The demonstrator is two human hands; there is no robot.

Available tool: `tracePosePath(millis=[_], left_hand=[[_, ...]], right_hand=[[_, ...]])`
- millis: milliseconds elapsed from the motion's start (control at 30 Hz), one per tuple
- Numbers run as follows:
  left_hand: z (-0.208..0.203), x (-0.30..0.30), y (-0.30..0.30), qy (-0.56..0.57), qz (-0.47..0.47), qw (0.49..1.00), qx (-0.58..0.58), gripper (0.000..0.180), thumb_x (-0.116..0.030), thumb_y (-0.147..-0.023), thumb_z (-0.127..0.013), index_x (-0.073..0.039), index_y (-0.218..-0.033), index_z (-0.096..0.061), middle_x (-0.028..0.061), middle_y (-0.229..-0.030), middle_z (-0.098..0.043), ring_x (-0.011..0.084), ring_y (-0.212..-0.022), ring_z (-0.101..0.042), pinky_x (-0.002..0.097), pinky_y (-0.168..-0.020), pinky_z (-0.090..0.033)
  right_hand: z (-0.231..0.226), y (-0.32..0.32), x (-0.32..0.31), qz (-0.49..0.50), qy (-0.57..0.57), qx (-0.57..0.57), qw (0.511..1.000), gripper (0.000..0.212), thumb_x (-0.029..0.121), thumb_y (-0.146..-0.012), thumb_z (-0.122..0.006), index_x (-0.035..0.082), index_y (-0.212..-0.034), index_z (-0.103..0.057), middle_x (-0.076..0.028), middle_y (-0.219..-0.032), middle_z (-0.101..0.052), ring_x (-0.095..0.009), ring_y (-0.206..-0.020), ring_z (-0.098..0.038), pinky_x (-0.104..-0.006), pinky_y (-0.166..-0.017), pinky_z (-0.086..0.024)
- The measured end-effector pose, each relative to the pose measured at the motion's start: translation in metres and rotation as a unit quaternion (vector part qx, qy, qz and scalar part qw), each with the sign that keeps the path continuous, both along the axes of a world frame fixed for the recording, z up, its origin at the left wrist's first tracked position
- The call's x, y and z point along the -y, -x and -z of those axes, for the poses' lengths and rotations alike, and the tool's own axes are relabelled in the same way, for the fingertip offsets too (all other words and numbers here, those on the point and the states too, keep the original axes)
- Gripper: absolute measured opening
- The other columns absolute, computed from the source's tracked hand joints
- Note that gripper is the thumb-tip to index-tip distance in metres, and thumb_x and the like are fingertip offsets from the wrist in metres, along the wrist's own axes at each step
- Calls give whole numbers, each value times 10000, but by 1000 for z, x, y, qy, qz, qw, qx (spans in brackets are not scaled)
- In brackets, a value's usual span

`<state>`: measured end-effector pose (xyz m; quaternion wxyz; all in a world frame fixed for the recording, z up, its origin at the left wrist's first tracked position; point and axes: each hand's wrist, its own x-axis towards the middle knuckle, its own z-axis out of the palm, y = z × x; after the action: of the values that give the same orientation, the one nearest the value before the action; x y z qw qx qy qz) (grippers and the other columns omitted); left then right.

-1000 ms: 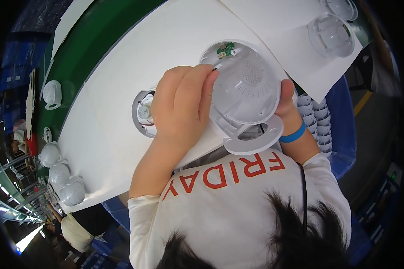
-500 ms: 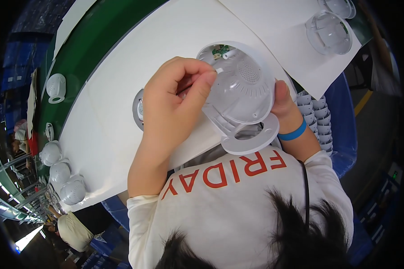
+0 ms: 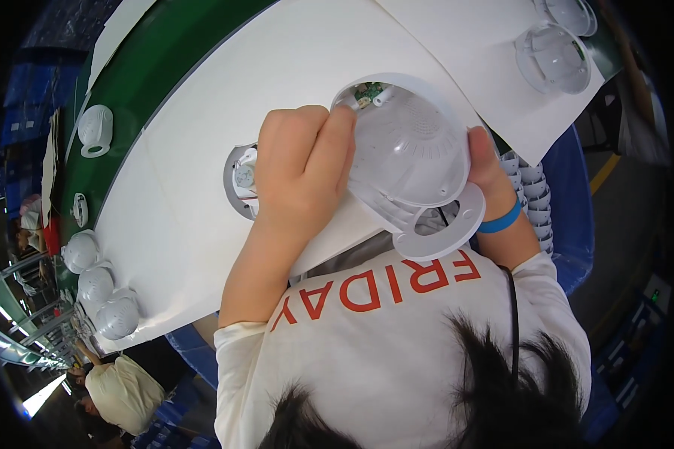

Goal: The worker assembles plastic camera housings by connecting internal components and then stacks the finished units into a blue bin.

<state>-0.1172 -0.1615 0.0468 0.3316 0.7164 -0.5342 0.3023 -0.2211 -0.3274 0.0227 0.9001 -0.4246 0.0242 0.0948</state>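
Beside the round grey part (image 3: pixel 243 178) on the table (image 3: pixel 180 187), the left hand (image 3: pixel 296 168) has turned knuckles-up, bunched fingers now at the left rim of the white housing (image 3: pixel 412 153); what their hidden tips grip, I cannot tell. The right hand (image 3: pixel 487 163) holds its right side, likely steadying it.

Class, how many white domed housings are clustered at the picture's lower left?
3: an upper housing, a middle housing and a lower housing, in a slanting row; others may be hidden.
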Motion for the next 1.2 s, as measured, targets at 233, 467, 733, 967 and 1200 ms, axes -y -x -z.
tracePosePath(millis=[233, 467, 733, 967, 1200], left_hand=[[4, -6, -8, -12, 37, 999, 8, 306, 44, -563, -631, 21, -866, -596, 68, -779, -518, 205, -651, -468, 298, -558, -381], [5, -9, -4, -50, 45, 997, 26, 301, -6, -584, -604, 41, -881, -585, 66, -803, -523, 201, -676, -467, 312, -571, -361], [8, -6, -3, -73, 23, 997, 14, 244, 0, -579, -588, 34, -819, -559, 69, -735, -465, 207, -629, -445, 310, -557, -365], [4, -5, -6, -60, 62, 996, 7, 219, 8, -583, -585, 35, -798, -548, 79, -729, -461, 213, -596, -443, 305, -531, -377], [14, -12, -6, -51, 47, 997, -43, 220, -24, -611, -617, 11, -823, -567, 81, -770, -488, 224, -653, -472, 323, -575, -382]], right_hand=[[-17, 2, 1, 23, 90, -22, 995, 1058, 659, -519, -712, 21, -1286, -358, -104, -1220, -452, -199, -1123, -442, -291, -925, -370], [-10, 2, 4, 35, 53, -2, 998, 890, 452, -590, -730, 52, -1298, -368, -97, -1195, -469, -194, -1115, -442, -286, -927, -359], [-2, -2, -2, 45, 100, 58, 992, 801, 328, -623, -716, 73, -1299, -370, -89, -1194, -471, -198, -1113, -440, -297, -931, -355], [0, -3, -4, 40, 65, 61, 995, 845, 372, -600, -729, 61, -1295, -365, -89, -1207, -461, -203, -1136, -428, -297, -948, -334], [-3, -7, -6, 35, 128, 84, 988, 904, 472, -595, -731, 42, -1298, -359, -100, -1223, -448, -208, -1160, -407, -306, -963, -316]])
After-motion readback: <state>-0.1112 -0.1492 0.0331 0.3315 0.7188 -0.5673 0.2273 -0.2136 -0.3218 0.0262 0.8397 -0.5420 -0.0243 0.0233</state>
